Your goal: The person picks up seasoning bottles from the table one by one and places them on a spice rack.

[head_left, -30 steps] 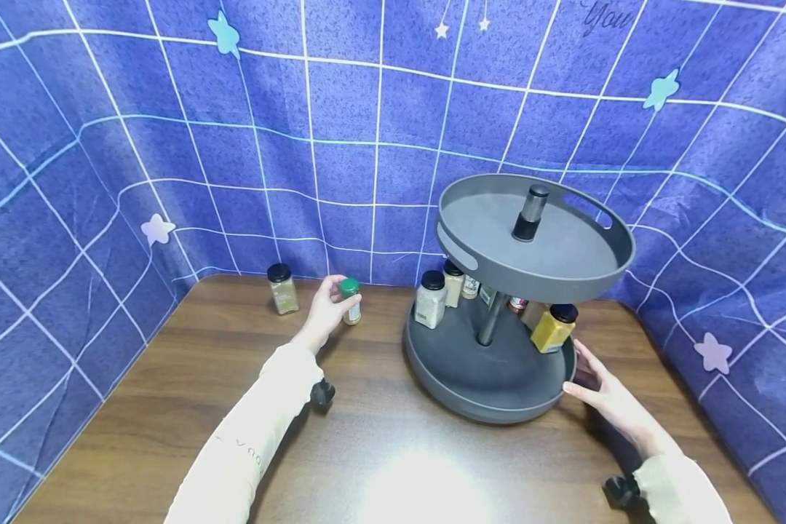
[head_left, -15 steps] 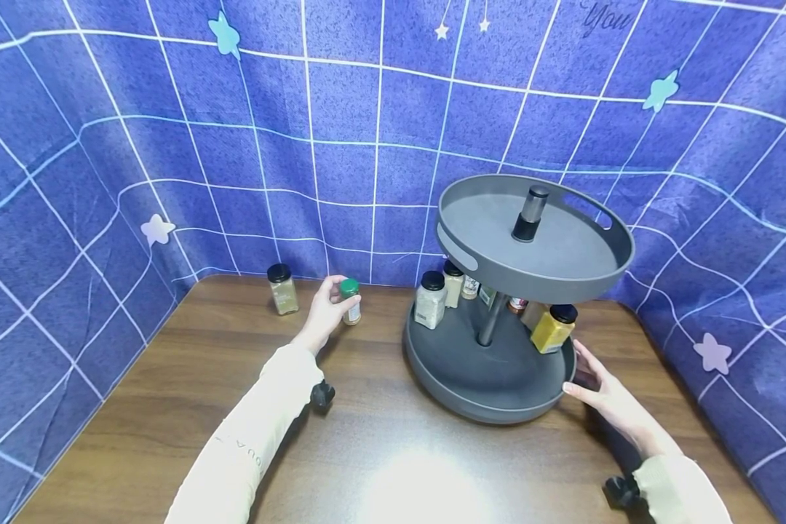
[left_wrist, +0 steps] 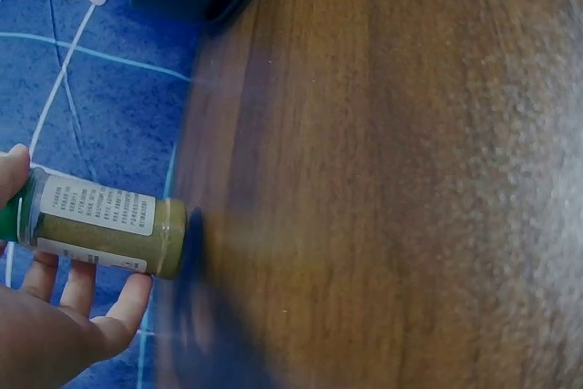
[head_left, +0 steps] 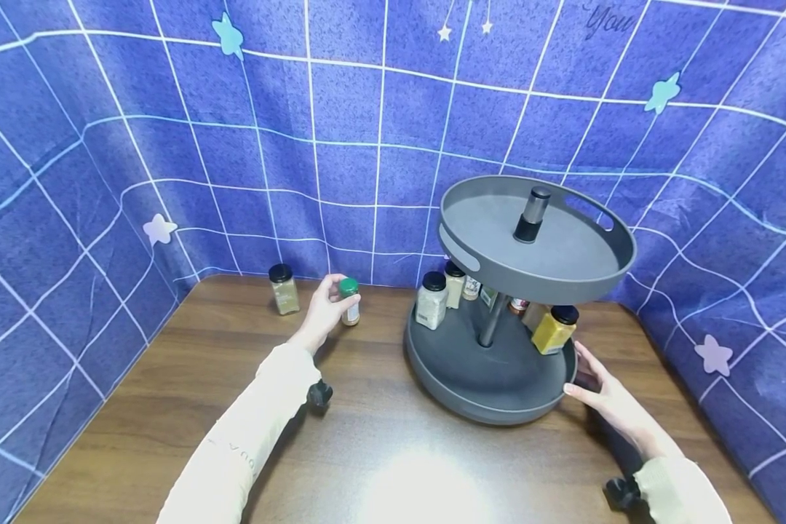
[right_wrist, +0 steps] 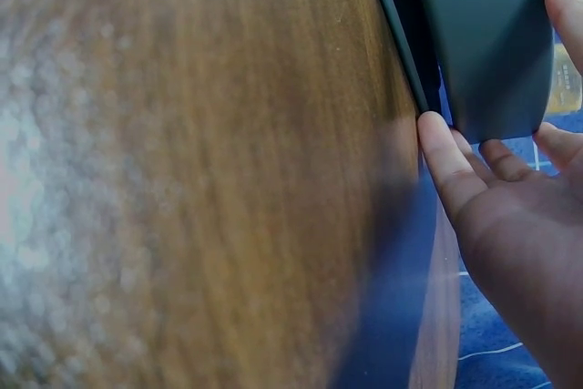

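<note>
My left hand [head_left: 322, 314] holds a small spice jar [head_left: 350, 309] by its green cap, thumb and fingers around the top. In the left wrist view the jar [left_wrist: 109, 225] shows brownish powder and a white printed label, its base close to the wooden table. On the right stands a dark grey two-tier turntable rack [head_left: 491, 415]. My right hand [head_left: 605, 397] grips the outer edge of its lower tier, thumb at the rim. In the right wrist view the fingertips [right_wrist: 437, 129] touch the tier's wall and underside.
A black-capped spice jar [head_left: 284, 292] stands left of my left hand. On the lower tier are a white-filled jar [head_left: 431, 306], a yellow jar [head_left: 553, 336] and several others, partly hidden by the upper tier [head_left: 537, 280]. A blue checked cloth [head_left: 340, 167] hangs behind the table [head_left: 190, 407].
My left forearm has shifted slightly left, with the green-capped jar still in the fingers. The right hand and the turntable rack look unmoved; the head view has shifted a little.
</note>
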Motion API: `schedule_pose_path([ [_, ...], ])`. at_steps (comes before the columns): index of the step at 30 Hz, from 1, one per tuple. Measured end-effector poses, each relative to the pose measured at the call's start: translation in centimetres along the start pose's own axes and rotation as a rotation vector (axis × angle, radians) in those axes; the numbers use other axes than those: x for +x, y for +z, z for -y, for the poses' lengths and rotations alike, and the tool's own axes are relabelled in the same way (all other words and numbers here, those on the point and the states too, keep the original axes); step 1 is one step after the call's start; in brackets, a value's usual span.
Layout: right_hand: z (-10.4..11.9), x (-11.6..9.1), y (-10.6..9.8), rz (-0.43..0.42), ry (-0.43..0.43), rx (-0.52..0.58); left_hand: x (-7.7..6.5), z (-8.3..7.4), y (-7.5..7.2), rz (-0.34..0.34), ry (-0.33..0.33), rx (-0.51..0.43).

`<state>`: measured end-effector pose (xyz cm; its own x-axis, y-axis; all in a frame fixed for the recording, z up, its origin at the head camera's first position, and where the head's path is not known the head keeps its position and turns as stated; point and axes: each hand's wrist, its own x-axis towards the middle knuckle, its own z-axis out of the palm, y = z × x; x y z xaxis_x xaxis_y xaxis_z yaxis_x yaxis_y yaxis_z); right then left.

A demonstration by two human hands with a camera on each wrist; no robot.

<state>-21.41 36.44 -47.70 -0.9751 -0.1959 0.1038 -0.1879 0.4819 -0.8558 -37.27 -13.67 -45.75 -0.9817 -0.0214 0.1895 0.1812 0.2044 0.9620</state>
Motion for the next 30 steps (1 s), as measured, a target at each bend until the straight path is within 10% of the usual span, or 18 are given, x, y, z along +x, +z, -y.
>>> schedule_pose_path([
  [30, 0.2, 0.0, -0.1, 0.022, -0.004, 0.028, -1.7, -7.3, 1.8, 0.186, 0.019, -0.031],
])
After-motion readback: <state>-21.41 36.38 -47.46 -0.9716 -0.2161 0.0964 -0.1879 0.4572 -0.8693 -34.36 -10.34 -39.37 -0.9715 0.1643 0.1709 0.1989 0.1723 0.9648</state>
